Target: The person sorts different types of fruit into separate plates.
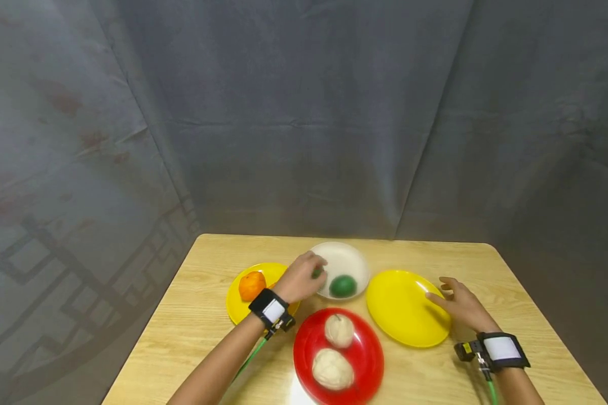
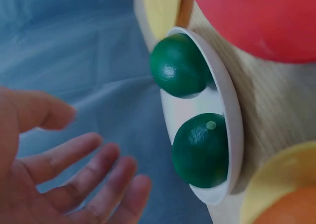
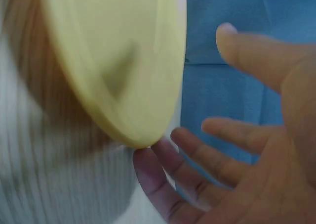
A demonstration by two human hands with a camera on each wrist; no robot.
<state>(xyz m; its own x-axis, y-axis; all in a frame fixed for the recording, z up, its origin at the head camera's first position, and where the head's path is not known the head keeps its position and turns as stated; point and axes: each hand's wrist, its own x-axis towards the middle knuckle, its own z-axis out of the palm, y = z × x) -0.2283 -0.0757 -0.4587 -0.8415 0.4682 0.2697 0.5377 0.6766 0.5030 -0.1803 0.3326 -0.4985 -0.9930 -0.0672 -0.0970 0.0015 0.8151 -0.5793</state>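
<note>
My left hand (image 1: pixel 300 278) hovers over the left side of a white plate (image 1: pixel 344 259). Its fingers, spread and loosely bent in the left wrist view, hold nothing. Two dark green round fruits, one a green fruit with a pale stem scar (image 2: pixel 202 150) and the other a glossy green fruit (image 2: pixel 180 66), lie on that plate, apart from the fingers. At the right rim of a bare yellow plate (image 1: pixel 405 309) is my right hand (image 1: pixel 461 306). Its fingers are relaxed, with fingertips (image 3: pixel 148 167) at the rim; whether they touch it, I cannot tell.
On the left, another yellow plate (image 1: pixel 236 301) bears an orange fruit (image 1: pixel 252 286), partly behind my left arm. A red plate (image 1: pixel 370 360) in front carries two cream-coloured round things, one with a stem (image 1: pixel 339 331). Grey cloth (image 1: pixel 304 140) hangs behind the wooden table (image 1: pixel 172 337).
</note>
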